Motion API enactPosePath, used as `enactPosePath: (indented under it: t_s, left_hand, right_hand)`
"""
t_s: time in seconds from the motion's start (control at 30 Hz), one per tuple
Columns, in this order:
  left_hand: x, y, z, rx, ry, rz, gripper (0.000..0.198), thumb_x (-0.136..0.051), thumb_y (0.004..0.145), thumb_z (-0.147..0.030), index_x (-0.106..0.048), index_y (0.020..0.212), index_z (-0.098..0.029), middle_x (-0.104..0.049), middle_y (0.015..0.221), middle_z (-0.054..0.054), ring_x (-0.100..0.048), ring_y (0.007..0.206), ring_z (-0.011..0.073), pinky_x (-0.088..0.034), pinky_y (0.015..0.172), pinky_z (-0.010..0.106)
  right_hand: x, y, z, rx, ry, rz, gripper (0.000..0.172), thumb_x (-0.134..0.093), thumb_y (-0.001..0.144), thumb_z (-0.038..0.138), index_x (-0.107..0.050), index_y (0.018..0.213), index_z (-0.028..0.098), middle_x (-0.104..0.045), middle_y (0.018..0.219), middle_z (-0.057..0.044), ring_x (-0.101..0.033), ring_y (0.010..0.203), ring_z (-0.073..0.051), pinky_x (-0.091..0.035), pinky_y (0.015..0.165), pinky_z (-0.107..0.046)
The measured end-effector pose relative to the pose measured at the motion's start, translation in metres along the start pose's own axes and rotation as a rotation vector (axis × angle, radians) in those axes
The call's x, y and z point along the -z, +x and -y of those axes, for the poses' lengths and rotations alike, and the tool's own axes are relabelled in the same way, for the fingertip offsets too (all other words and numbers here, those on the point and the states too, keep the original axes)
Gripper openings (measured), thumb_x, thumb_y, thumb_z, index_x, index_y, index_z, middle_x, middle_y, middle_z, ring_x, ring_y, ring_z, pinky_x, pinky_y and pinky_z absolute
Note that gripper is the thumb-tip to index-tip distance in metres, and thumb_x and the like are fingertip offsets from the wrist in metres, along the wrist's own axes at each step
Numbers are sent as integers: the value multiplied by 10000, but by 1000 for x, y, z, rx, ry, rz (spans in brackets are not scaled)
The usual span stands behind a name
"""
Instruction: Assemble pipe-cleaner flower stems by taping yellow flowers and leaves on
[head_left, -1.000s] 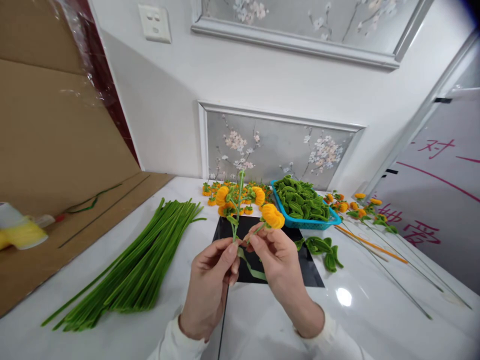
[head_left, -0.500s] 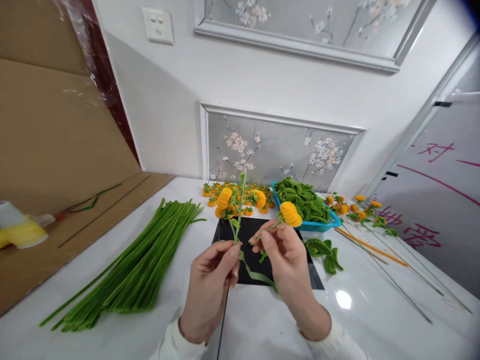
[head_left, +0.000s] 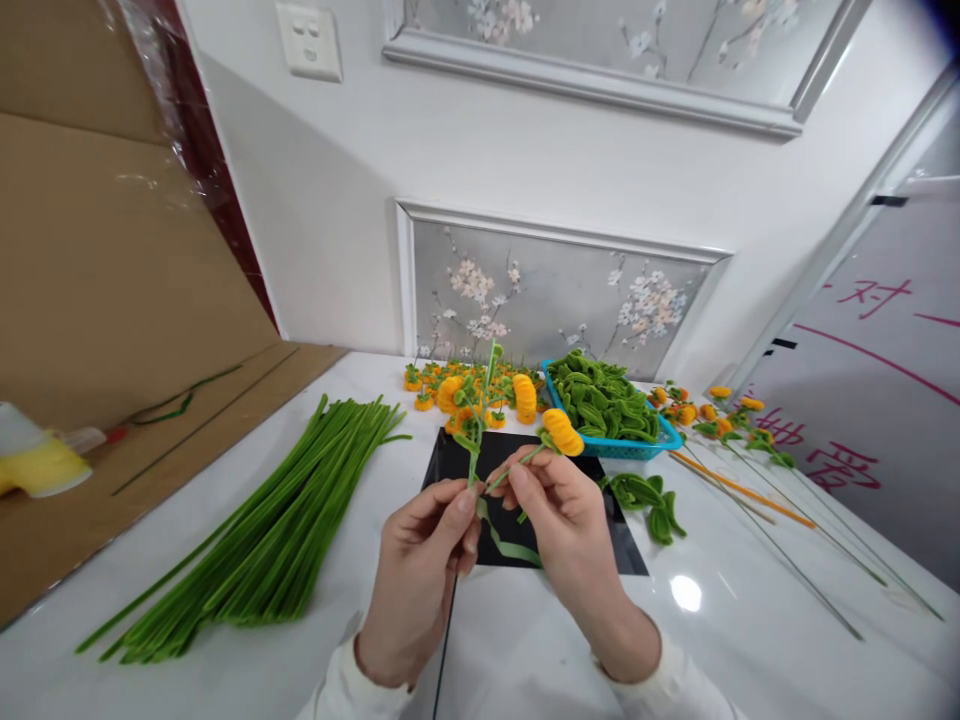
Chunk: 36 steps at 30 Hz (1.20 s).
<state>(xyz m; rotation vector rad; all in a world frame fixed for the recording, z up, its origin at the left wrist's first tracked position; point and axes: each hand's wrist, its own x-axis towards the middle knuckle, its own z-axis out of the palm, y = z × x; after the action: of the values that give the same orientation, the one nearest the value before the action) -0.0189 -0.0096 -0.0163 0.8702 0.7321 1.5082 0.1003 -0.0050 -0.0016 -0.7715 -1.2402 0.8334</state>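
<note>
My left hand (head_left: 431, 550) is closed in a pinch on the green stem of a flower branch (head_left: 474, 445), which stands upright with several orange pumpkin-shaped heads and small green leaves. Between the thumb and fingers of my right hand (head_left: 562, 520) is the thin stem of a single orange pumpkin flower (head_left: 562, 432), tilted so that its stem end meets the branch by my left fingertips. A strip of green tape (head_left: 514, 550) hangs from near my left fingers and curves toward my right hand. Beneath both hands lies a black mat (head_left: 630, 545).
Green fuzzy stems (head_left: 277, 530) lie bundled at left. Behind the hands are many small orange pumpkins (head_left: 412, 378) and a blue basket (head_left: 637, 450) of green leaves. Loose leaves (head_left: 652, 505) lie right of the mat; finished-looking branches (head_left: 724, 425) with long wires rest farther right.
My right hand has moved slightly left, bringing the single flower's stem end to the branch. The branch has turned a little in my left fingers.
</note>
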Motion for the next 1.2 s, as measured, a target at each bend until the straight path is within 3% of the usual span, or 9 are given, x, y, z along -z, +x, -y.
enactPosePath:
  t_s: [0.13,0.3,0.43,0.53,0.63,0.8,1.03,1.2]
  left_hand:
    - [-1,1,0,-4,-2,0,155,-789,651,-268,-728,735,-152,-529,485,-32,-397,421,45,-265,350,144]
    - [-1,1,0,-12,2,-4,149,-781,660,-276,-733,727,-152,-519,467,-31,-391,415,48,-264,351,151]
    - [0,2,0,-28,22,28,136,-767,679,-275,-731,697,-146,-493,468,-35,-383,427,51,-280,364,160]
    - [0,2,0,-26,49,34,145,-754,693,-278,-716,662,-142,-471,461,-39,-368,420,52,-273,362,167]
    - [1,2,1,-44,76,21,142,-748,699,-282,-718,662,-148,-479,473,-33,-380,426,59,-278,365,173]
    - [0,1,2,-95,121,32,135,-748,694,-293,-740,696,-158,-467,499,-36,-391,427,66,-301,371,188]
    - [-1,0,0,-57,115,56,160,-751,697,-309,-760,760,-163,-479,475,-35,-396,442,67,-311,386,177]
    - [-2,-1,0,-25,73,35,185,-779,657,-302,-761,776,-161,-499,459,-35,-392,425,64,-308,375,174]
  right_hand:
    - [1,3,1,-6,-42,-26,163,-582,842,328,-611,802,172,-617,743,-21,-538,636,-125,-466,594,-248]
    - [0,4,-9,-118,13,45,216,-550,857,400,-553,842,185,-564,794,-18,-543,699,-138,-479,658,-273]
    - [-4,1,-12,-203,94,118,263,-519,860,465,-507,833,204,-473,681,32,-468,563,-106,-434,511,-231]
    - [-6,0,-9,-251,102,121,274,-521,853,482,-498,848,209,-436,648,54,-362,452,-70,-331,396,-196]
    - [-5,1,-4,-232,79,110,259,-542,848,453,-512,815,198,-412,641,55,-283,441,-53,-244,367,-181]
    - [-3,2,1,-172,28,108,253,-568,838,424,-549,763,183,-413,606,46,-297,458,-60,-258,375,-182]
    - [-5,2,11,-168,32,131,277,-602,808,428,-574,692,178,-434,549,49,-316,421,-56,-278,349,-174]
    - [-3,0,5,-144,12,109,203,-627,800,358,-618,722,170,-558,630,15,-459,499,-85,-412,459,-204]
